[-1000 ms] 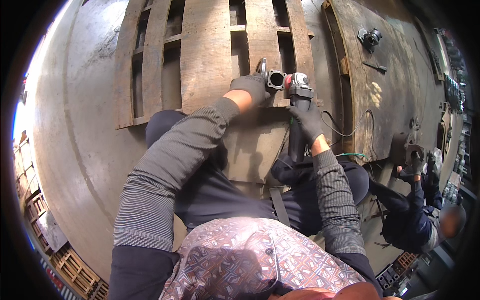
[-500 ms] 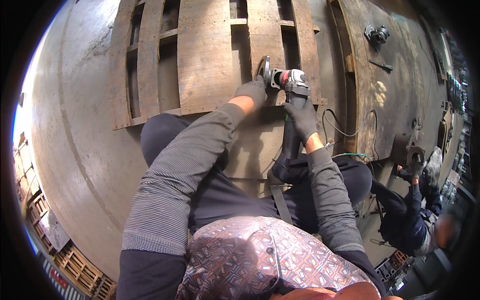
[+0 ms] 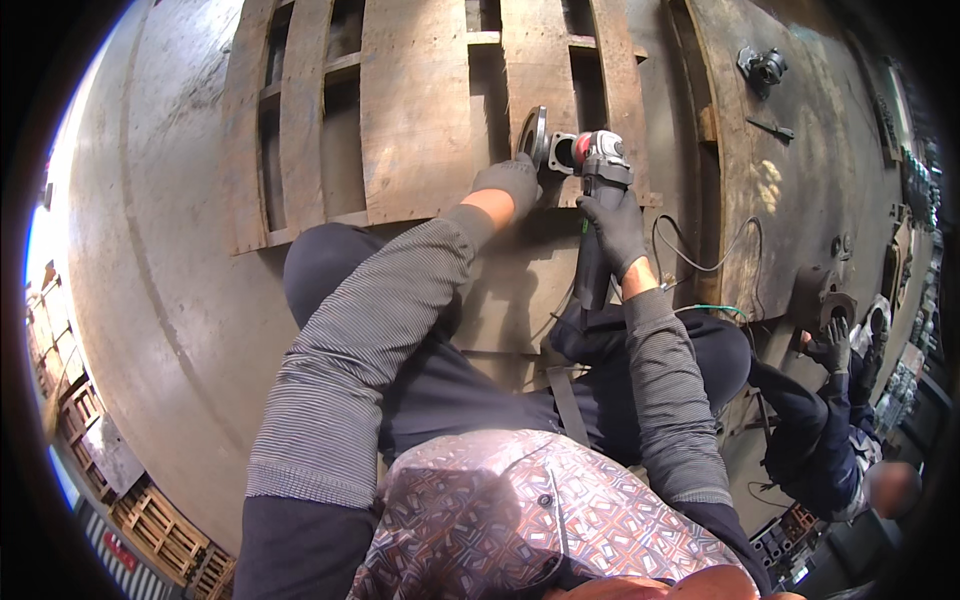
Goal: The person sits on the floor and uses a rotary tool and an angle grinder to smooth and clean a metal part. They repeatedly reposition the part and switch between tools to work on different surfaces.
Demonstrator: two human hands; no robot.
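In a dark glove, my left hand is closed on a flanged metal pipe fitting, its fingers at the large round flange. The fitting stands on its side at the near edge of the wooden pallet, and its smaller square flange points right. My gloved right hand is wrapped round the black body of an angle grinder. The grinder's silver head and red disc are up against or very close to the square flange; whether they touch, I cannot tell.
To the right stands a wooden workbench bearing a metal part and a dark slim tool. A cable loops beside it. At the lower right a gloved co-worker sits by another flanged part. Stacked pallets lie lower left.
The grinder and my right hand have shifted slightly up and right in the picture, with the fitting shifting a little too. The co-worker's hand has changed position at their part.
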